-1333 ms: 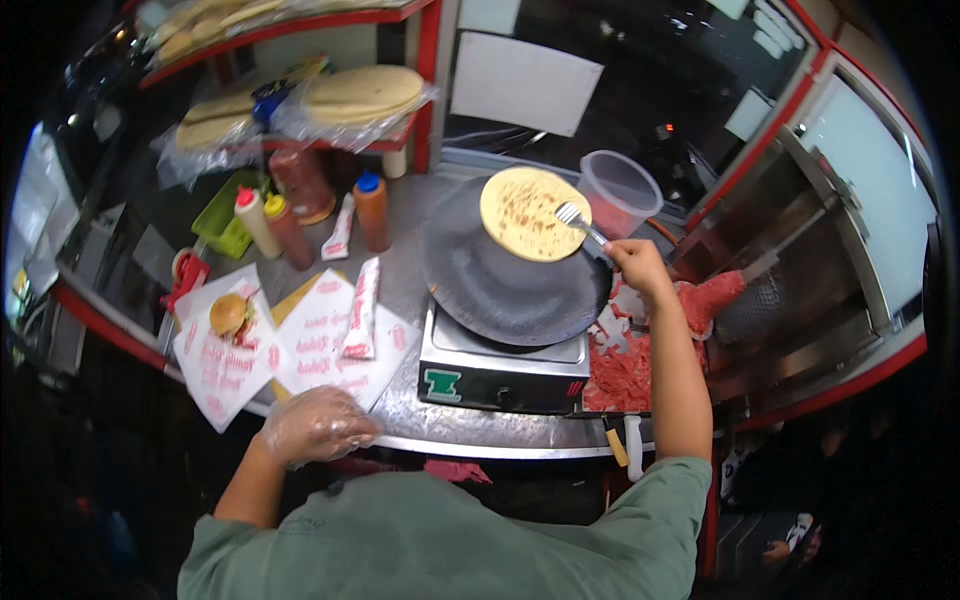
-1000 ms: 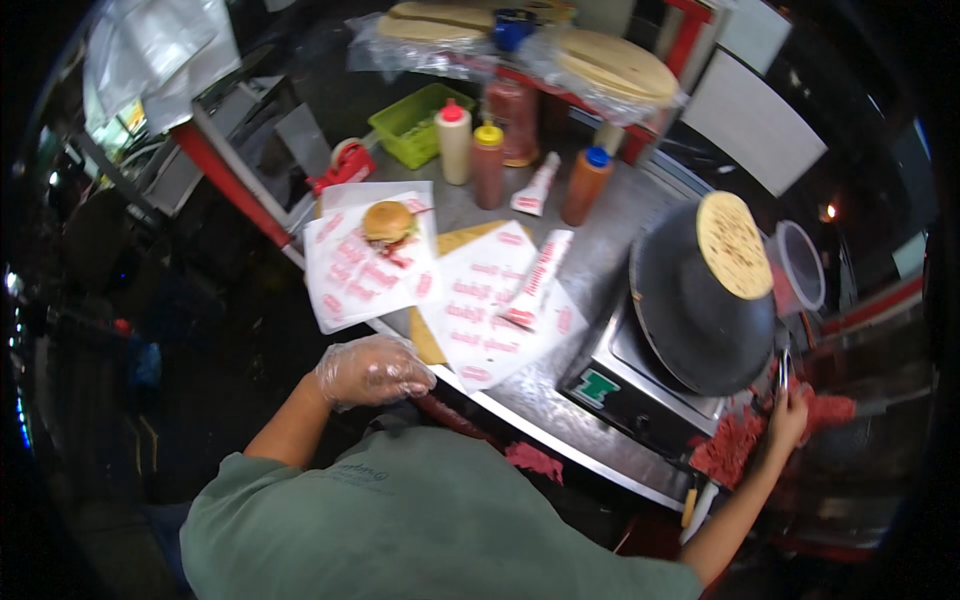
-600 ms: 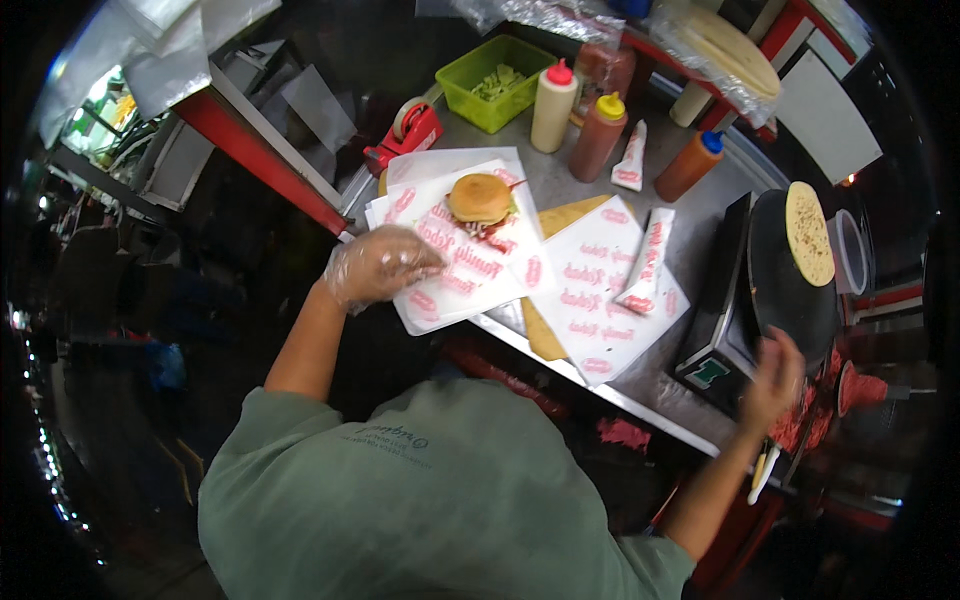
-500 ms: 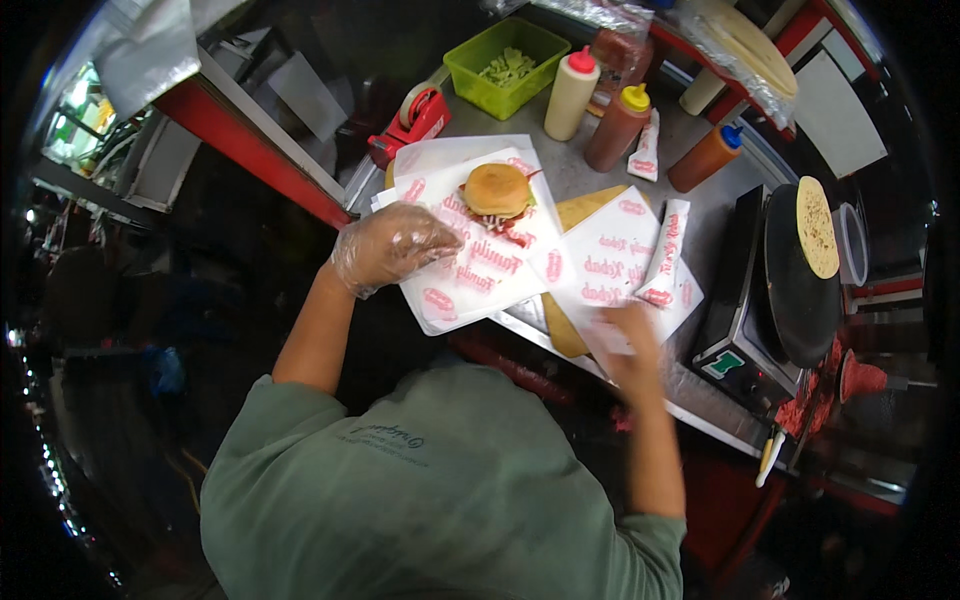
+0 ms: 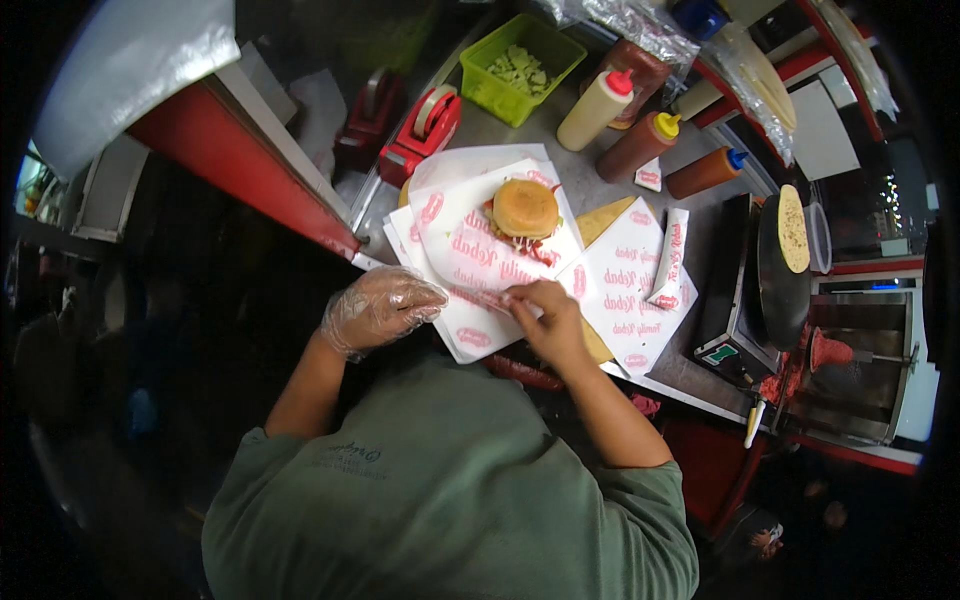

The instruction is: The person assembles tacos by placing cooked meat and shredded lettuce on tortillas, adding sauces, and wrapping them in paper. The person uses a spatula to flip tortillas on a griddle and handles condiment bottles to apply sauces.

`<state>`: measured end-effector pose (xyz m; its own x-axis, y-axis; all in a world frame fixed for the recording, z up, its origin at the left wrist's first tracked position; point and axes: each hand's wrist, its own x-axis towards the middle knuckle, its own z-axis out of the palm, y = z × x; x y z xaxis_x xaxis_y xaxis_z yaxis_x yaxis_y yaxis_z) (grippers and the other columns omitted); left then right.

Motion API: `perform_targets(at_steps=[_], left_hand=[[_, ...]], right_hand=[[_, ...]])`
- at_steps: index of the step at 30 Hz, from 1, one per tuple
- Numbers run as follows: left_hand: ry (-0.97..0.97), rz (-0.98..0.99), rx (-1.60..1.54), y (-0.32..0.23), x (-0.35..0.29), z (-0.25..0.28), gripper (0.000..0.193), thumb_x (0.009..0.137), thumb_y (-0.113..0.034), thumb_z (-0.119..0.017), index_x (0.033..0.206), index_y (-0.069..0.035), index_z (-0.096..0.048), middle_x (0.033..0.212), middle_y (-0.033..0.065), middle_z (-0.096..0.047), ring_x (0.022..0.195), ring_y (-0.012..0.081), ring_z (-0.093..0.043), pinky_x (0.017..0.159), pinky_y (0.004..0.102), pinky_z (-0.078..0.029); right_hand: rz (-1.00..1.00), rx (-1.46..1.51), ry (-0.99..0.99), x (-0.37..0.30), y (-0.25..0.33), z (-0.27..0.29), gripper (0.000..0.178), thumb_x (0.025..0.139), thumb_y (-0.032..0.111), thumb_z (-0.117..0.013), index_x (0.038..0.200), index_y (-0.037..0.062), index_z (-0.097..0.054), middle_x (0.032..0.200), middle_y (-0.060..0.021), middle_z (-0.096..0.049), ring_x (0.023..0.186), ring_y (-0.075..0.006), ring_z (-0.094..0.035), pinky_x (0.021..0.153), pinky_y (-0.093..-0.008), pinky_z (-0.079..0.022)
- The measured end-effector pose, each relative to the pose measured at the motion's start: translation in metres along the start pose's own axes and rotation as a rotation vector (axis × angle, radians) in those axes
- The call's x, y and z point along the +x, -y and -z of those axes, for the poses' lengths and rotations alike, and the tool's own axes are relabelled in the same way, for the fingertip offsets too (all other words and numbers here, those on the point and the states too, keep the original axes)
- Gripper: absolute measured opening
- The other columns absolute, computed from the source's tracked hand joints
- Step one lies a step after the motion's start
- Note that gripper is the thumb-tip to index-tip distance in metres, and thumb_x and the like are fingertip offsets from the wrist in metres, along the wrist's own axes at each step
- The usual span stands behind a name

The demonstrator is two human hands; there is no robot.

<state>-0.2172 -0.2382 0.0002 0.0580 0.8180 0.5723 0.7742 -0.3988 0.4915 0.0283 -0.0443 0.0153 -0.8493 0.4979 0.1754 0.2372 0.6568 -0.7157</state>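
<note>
A burger point(image 5: 527, 210) in a round bun, with shredded filling and red sauce spilling at its near side, lies on white wrapping paper point(image 5: 465, 232) printed in red. More sheets lie under that top sheet. My left hand point(image 5: 385, 308), in a clear plastic glove, has its fingers closed at the near left edge of the top sheet. My bare right hand point(image 5: 548, 318) pinches the same near edge farther right, its fingertips partly hidden. Between my hands the paper edge is slightly raised. To the right, a paper-wrapped roll point(image 5: 672, 258) rests on another printed sheet point(image 5: 628, 325).
Beyond the burger stand a red tape dispenser point(image 5: 422, 130), a green tub point(image 5: 487, 92) of chopped pale greens, and several squeeze bottles point(image 5: 635, 148). At the right are a round black griddle point(image 5: 775, 290) with a flatbread point(image 5: 793, 230), a knife point(image 5: 754, 424), and reddish meat point(image 5: 828, 350).
My right hand has moved left from the sheet under the paper-wrapped roll to the near edge of the burger's paper. My left hand remains near that paper's left side. The view has shifted.
</note>
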Motion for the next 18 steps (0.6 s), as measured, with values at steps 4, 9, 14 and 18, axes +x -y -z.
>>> perform_targets(at_steps=[4,9,14,18], left_hand=[[-0.083,-0.080,0.187,0.001,0.044,-0.007,0.022,0.090,-0.010,-0.077,0.112,-0.009,-0.076,0.112,0.0045,-0.076,0.100,0.0242,-0.074,0.085,0.0388,-0.059],[-0.134,-0.006,0.217,0.029,0.116,-0.069,0.031,0.092,-0.025,-0.078,0.118,-0.009,-0.073,0.117,0.0084,-0.074,0.109,0.0273,-0.070,0.098,0.0448,-0.054],[0.180,0.387,0.325,0.056,0.187,-0.105,0.072,0.094,-0.063,-0.067,0.136,-0.003,-0.062,0.130,0.0186,-0.068,0.124,0.0333,-0.063,0.107,0.0523,-0.046],[0.506,0.528,0.301,0.054,0.220,-0.104,0.084,0.091,-0.073,-0.063,0.136,-0.002,-0.063,0.127,0.0201,-0.069,0.124,0.0344,-0.063,0.106,0.0511,-0.047]], right_hand=[[-0.073,-0.051,-0.155,0.090,-0.033,0.034,0.014,0.094,0.015,-0.079,0.102,0.0030,-0.079,0.092,-0.0117,-0.073,0.087,-0.0256,-0.069,0.082,-0.0365,-0.054],[-0.225,-0.159,-0.140,0.166,-0.086,0.051,0.019,0.087,0.022,-0.082,0.098,0.0059,-0.083,0.103,-0.0184,-0.070,0.093,-0.0346,-0.069,0.086,-0.0421,-0.055],[-0.368,-0.091,0.031,0.189,-0.116,0.045,0.015,0.079,0.011,-0.078,0.093,0.0089,-0.084,0.091,-0.0167,-0.078,0.086,-0.0307,-0.075,0.081,-0.0400,-0.058],[-0.462,-0.106,0.171,0.205,-0.155,0.039,0.019,0.073,0.010,-0.086,0.087,0.0010,-0.078,0.090,-0.0159,-0.075,0.085,-0.0277,-0.073,0.075,-0.0392,-0.056]])
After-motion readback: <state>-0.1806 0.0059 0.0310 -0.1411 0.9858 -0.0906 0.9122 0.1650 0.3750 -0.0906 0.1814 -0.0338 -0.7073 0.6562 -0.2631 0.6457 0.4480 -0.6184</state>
